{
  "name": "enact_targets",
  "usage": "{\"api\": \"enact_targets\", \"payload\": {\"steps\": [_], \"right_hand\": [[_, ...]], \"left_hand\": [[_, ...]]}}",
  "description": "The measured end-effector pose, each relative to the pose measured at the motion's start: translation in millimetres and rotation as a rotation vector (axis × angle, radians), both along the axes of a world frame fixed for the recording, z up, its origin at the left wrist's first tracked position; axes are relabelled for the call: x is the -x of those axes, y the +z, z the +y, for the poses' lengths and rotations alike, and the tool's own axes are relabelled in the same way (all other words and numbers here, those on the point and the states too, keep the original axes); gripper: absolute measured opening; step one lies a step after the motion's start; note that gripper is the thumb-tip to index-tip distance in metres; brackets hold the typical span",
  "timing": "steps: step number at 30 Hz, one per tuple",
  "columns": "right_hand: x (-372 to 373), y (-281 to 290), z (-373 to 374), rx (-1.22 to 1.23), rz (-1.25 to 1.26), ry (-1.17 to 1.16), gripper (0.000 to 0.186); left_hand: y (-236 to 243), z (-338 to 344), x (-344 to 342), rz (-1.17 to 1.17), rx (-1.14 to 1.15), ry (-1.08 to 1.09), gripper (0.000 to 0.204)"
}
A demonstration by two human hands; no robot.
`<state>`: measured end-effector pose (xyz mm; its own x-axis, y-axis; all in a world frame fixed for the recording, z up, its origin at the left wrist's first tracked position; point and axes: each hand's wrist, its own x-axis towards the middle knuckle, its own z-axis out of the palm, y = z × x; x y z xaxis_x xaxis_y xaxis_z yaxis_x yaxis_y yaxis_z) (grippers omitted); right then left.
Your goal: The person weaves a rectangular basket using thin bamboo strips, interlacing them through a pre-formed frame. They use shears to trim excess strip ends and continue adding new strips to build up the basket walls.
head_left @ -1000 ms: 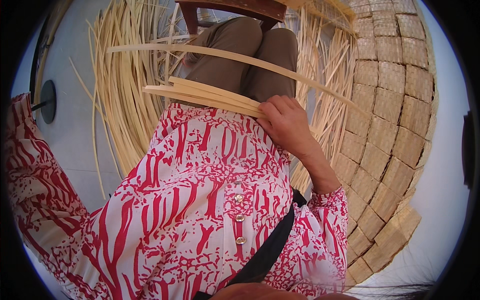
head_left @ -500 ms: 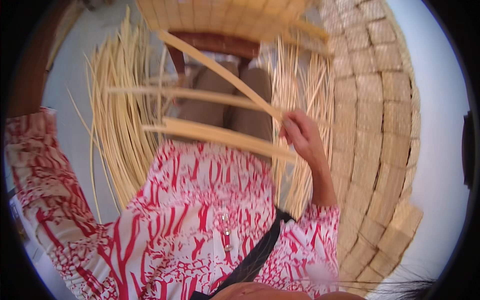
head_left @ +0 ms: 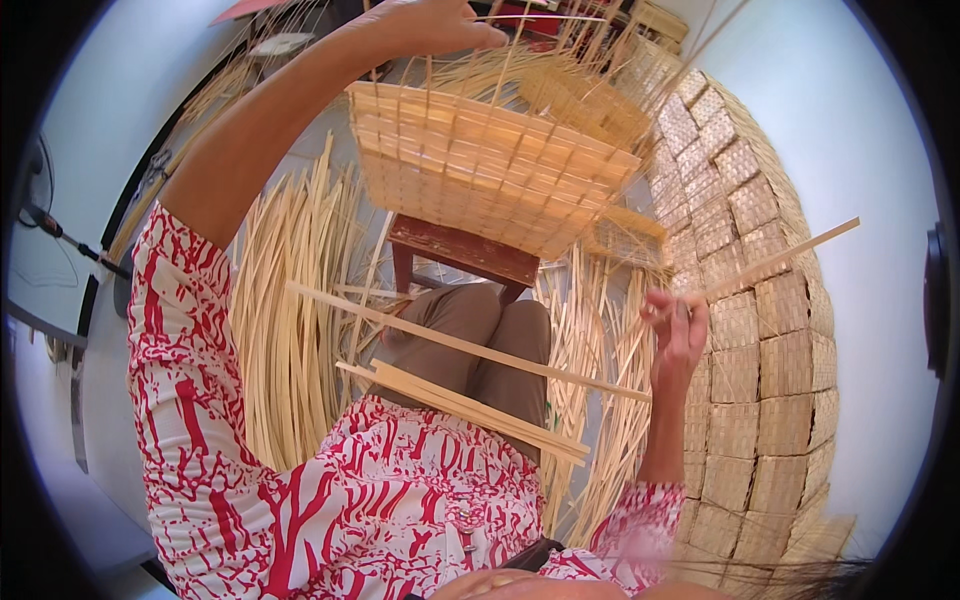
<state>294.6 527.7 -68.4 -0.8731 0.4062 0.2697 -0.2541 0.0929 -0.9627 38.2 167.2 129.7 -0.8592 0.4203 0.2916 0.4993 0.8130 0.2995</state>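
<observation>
While my right hand (head_left: 682,335) pinches a flat bamboo-like strip (head_left: 785,260) out to my right, the half-woven basket (head_left: 490,165) sits in front of me on a low red-brown stool (head_left: 465,248). My left hand (head_left: 430,25) reaches above its far side, cut by the upper edge, its fingertips near a thin pale strip (head_left: 560,17); I cannot tell whether they are closed on it. I judge it best to grip my strip lightly, keep its flat face untwisted, and steady the basket wall rather than pull on it. The upright stakes (head_left: 509,60) are what a long end could catch on.

Across my knees (head_left: 465,305) lie a single strip (head_left: 470,346) and a small bundle of strips (head_left: 480,413), easily knocked by a sleeve. A thick heap of strips (head_left: 290,330) covers the floor to my left; stacked woven blocks (head_left: 785,340) crowd my right side, limiting the strip's swing.
</observation>
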Motion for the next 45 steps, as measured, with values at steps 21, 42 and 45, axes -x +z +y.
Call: {"api": "enact_targets", "payload": {"steps": [21, 42, 45], "right_hand": [[194.2, 25.3, -64.6, -0.465, 0.347, -0.108, 0.016], [188.7, 34.6, -82.7, -0.442, 0.39, -0.206, 0.016], [192.0, 34.1, -74.7, -0.459, 0.384, -0.195, 0.017]], "left_hand": [[7.7, 21.6, -6.0, -0.143, -0.124, -0.493, 0.088], [27.9, 59.1, -6.7, -0.45, -0.384, -0.831, 0.049], [34.1, 42.5, -17.6, -0.292, -0.226, -0.807, 0.05]]}}
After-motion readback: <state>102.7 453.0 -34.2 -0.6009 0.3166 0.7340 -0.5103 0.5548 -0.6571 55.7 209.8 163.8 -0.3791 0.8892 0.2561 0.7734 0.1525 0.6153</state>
